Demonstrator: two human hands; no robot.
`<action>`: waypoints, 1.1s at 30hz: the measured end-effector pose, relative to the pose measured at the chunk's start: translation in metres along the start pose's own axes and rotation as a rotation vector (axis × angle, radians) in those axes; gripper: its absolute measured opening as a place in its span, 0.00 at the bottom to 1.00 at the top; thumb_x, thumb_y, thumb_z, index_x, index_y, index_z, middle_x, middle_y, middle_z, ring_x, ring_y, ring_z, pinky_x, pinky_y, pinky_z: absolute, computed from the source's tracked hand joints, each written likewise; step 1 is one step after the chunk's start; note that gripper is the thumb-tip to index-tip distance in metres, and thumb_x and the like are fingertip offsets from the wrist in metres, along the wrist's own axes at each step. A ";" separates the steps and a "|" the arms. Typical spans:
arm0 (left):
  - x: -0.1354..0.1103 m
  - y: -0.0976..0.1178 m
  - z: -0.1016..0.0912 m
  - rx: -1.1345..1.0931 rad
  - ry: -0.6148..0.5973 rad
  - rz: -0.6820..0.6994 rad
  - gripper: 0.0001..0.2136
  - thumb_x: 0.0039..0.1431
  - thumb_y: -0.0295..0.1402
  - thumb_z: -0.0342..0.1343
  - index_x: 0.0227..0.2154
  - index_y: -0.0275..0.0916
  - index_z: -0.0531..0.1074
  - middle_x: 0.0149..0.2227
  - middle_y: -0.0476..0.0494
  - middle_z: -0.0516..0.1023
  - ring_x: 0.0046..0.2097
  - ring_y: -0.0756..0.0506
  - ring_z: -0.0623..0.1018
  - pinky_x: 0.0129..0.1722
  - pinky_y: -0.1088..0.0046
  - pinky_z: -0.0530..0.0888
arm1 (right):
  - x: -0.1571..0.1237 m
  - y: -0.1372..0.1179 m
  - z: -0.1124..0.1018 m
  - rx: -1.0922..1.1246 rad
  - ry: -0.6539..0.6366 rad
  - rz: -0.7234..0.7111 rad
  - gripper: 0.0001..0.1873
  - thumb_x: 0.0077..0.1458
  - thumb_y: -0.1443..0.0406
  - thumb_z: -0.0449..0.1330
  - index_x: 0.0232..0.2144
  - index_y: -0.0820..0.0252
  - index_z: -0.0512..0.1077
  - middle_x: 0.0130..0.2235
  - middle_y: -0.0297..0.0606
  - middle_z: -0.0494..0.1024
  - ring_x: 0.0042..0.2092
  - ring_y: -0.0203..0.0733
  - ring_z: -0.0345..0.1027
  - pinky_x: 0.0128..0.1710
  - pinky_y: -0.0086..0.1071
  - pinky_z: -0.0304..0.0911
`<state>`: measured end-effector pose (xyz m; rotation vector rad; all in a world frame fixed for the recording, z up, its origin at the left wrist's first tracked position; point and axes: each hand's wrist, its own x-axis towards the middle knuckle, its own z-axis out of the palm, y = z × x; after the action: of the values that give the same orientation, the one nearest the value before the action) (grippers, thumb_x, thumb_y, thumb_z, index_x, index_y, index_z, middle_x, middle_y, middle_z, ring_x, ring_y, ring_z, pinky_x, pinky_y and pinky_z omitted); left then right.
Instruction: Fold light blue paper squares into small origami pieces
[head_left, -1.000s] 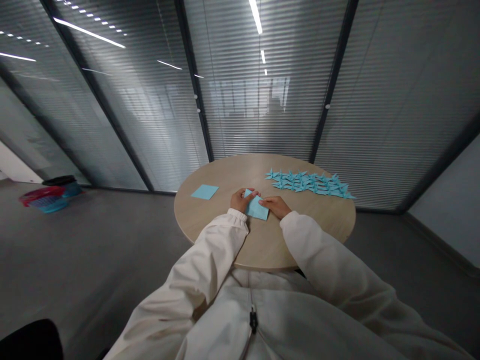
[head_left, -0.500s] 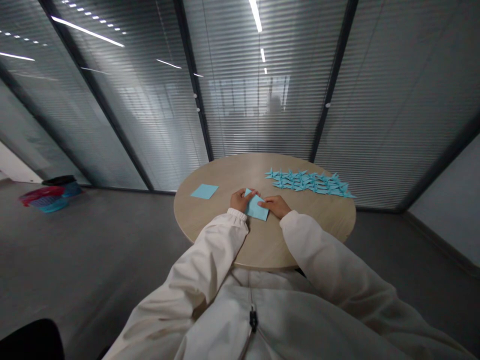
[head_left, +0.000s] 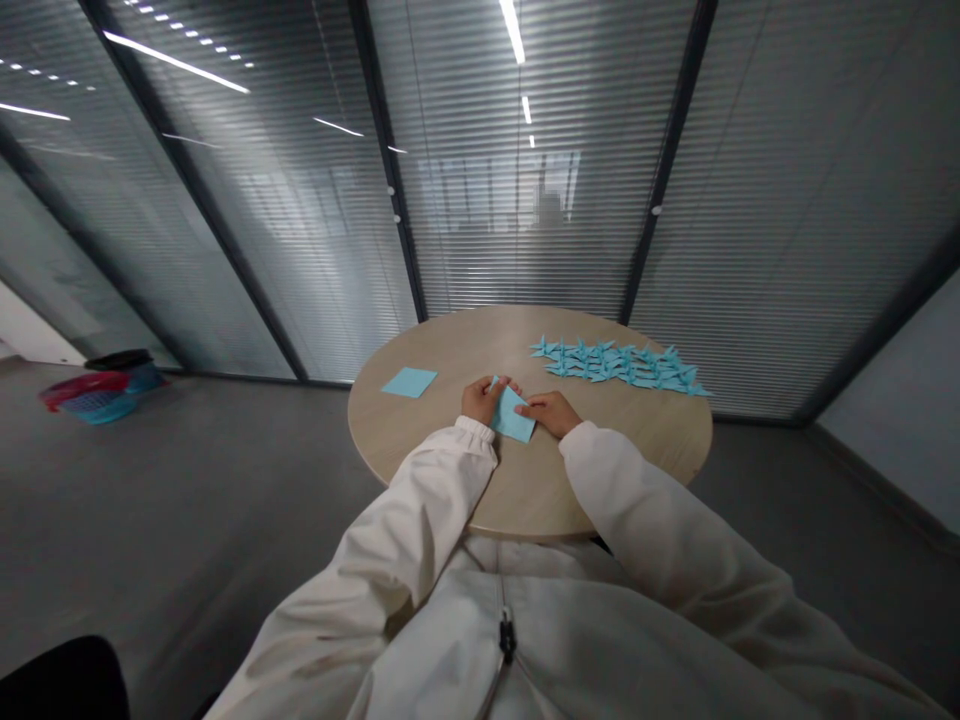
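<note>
A light blue sheet of paper (head_left: 514,418) lies on the round wooden table (head_left: 525,480) just in front of me. My left hand (head_left: 480,399) grips its left edge, fingers curled over the top corner. My right hand (head_left: 551,412) presses on the paper's right edge, fingers bent and together. Both arms wear cream sleeves.
A flat blue paper square (head_left: 409,382) lies to the left on the table. Several folded blue paper cranes (head_left: 619,365) are laid in rows at the far right. Glass walls with blinds stand behind the table. Coloured basins (head_left: 97,395) sit on the floor at left.
The paper between my hands looks slightly narrower, its far corner drawn in under my left fingers. The hands have barely shifted.
</note>
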<state>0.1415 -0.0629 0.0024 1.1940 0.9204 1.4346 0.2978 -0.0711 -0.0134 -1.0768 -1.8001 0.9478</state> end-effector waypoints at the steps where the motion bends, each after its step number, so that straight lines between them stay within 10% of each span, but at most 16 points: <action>1: 0.000 0.000 0.000 0.000 -0.003 0.003 0.21 0.37 0.47 0.63 0.28 0.33 0.73 0.28 0.40 0.78 0.32 0.42 0.78 0.33 0.67 0.74 | 0.000 0.000 0.000 -0.009 0.001 0.000 0.21 0.40 0.50 0.61 0.17 0.65 0.70 0.17 0.29 0.61 0.23 0.32 0.53 0.23 0.27 0.48; 23: -0.006 0.014 -0.006 0.385 0.246 0.145 0.15 0.47 0.44 0.56 0.20 0.37 0.77 0.22 0.46 0.77 0.27 0.48 0.75 0.27 0.78 0.68 | -0.002 -0.009 -0.004 0.039 -0.075 0.021 0.21 0.38 0.50 0.62 0.19 0.66 0.73 0.19 0.30 0.66 0.24 0.33 0.56 0.24 0.27 0.51; 33: 0.002 0.009 -0.009 0.327 0.028 -0.009 0.16 0.32 0.43 0.65 0.22 0.34 0.77 0.20 0.46 0.74 0.22 0.50 0.70 0.22 0.78 0.64 | -0.001 -0.006 -0.004 0.040 -0.037 0.068 0.20 0.38 0.52 0.62 0.18 0.65 0.72 0.18 0.30 0.65 0.24 0.33 0.55 0.24 0.27 0.49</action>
<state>0.1302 -0.0627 0.0096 1.4080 1.2110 1.3290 0.2997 -0.0729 -0.0070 -1.1082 -1.7770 1.0467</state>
